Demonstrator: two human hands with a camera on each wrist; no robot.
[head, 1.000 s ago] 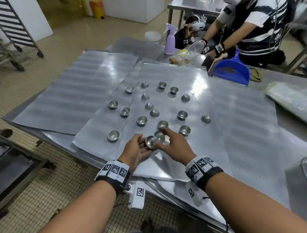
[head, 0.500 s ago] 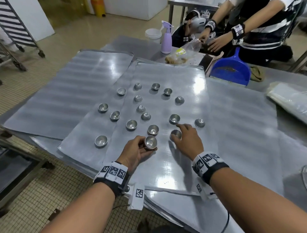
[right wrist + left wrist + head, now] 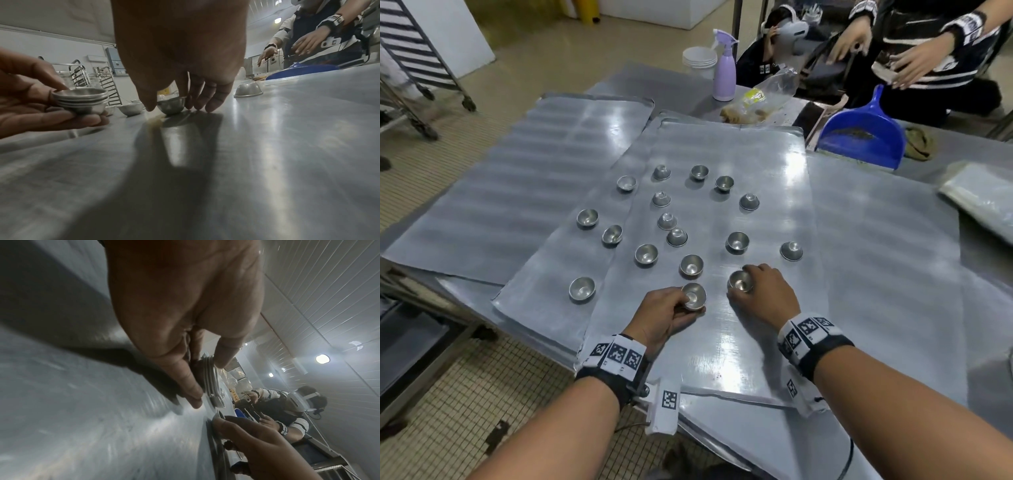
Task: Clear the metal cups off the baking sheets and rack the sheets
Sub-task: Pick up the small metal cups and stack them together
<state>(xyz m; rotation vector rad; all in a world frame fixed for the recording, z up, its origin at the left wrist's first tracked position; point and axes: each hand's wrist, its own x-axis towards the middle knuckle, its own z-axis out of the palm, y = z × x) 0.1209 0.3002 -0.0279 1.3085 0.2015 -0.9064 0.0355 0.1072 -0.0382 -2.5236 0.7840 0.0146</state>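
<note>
Several small metal cups lie scattered over the top baking sheet (image 3: 756, 329), some upright, some upside down. My left hand (image 3: 671, 311) holds a short stack of nested cups (image 3: 694, 296) (image 3: 82, 100) (image 3: 209, 378) between thumb and fingers, just above the sheet's near part. To its right, my right hand (image 3: 760, 294) pinches a single upright cup (image 3: 739, 281) (image 3: 171, 104) that stands on the sheet; thumb on one side, fingers on the other. Another upright cup (image 3: 691, 265) stands just beyond the stack.
More baking sheets (image 3: 524, 192) lie overlapped to the left and underneath. A blue dustpan (image 3: 866, 137), a purple spray bottle (image 3: 724, 68) and a plastic bag (image 3: 763, 96) sit at the far edge, where another person's hands (image 3: 914, 65) move. A wheeled rack (image 3: 417, 68) stands far left.
My right hand left the stack, reached forward-right and closed round a single cup on the sheet. My left hand kept the stack and lowered slightly.
</note>
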